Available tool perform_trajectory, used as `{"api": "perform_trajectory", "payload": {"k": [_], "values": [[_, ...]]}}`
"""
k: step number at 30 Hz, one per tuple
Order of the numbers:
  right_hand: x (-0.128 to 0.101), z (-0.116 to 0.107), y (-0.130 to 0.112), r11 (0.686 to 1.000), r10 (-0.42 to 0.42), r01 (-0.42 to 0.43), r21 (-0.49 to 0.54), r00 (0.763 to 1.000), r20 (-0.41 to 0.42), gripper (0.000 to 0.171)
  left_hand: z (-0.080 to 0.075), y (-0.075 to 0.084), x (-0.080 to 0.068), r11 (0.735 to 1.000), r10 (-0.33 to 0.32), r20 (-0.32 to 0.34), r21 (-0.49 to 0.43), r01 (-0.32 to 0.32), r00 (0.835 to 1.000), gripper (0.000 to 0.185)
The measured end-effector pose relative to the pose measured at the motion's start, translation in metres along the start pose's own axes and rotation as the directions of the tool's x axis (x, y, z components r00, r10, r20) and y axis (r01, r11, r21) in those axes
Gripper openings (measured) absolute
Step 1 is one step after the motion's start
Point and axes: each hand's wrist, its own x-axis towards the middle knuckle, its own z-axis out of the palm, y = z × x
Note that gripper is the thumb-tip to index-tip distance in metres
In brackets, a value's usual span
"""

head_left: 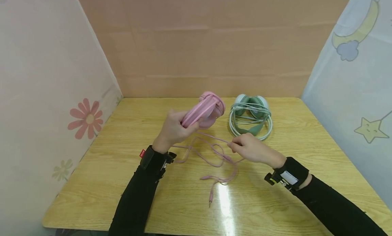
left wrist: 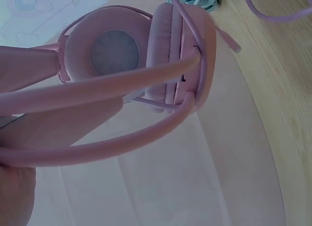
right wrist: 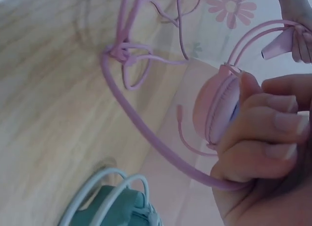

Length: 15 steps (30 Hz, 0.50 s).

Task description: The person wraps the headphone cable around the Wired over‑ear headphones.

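Observation:
My left hand (head_left: 171, 128) grips the headband of a pink headset (head_left: 209, 110), holding it up over the middle of the table. In the left wrist view the ear cushion (left wrist: 78, 48) faces the camera, beyond the two thin bars of the headband (left wrist: 112, 92). A short microphone boom (right wrist: 180, 114) sticks out from one ear cup in the right wrist view. Lower and to the right, my right hand (head_left: 252, 149) pinches the headset's pink cable (right wrist: 146, 136), fingers curled round it. The rest of the cable lies in loose loops on the wood, ending in two plugs, one a metal-tipped jack (head_left: 210, 198).
Green and white headphones (head_left: 255, 128), wrapped in their own pale cable, lie at the back right, just beyond my right hand. A wooden table (head_left: 101, 181) carries everything. Patterned sheets (head_left: 46, 76) flank it, and a tan backdrop (head_left: 196, 42) closes the rear.

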Motion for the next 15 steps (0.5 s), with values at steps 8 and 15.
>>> {"api": "perform_trajectory", "payload": {"k": [8,15], "values": [[0.001,-0.01,-0.001,0.999,-0.002,0.005,-0.05,0.999,0.046,0.041,-0.001,0.002,-0.002,0.995,0.043,0.057,0.082,-0.048,0.997,0.017],[-0.005,-0.02,0.0,0.998,0.015,-0.012,-0.054,0.999,0.043,0.041,-0.008,-0.001,-0.007,0.986,0.02,0.092,0.162,-0.035,0.996,0.024]]}}
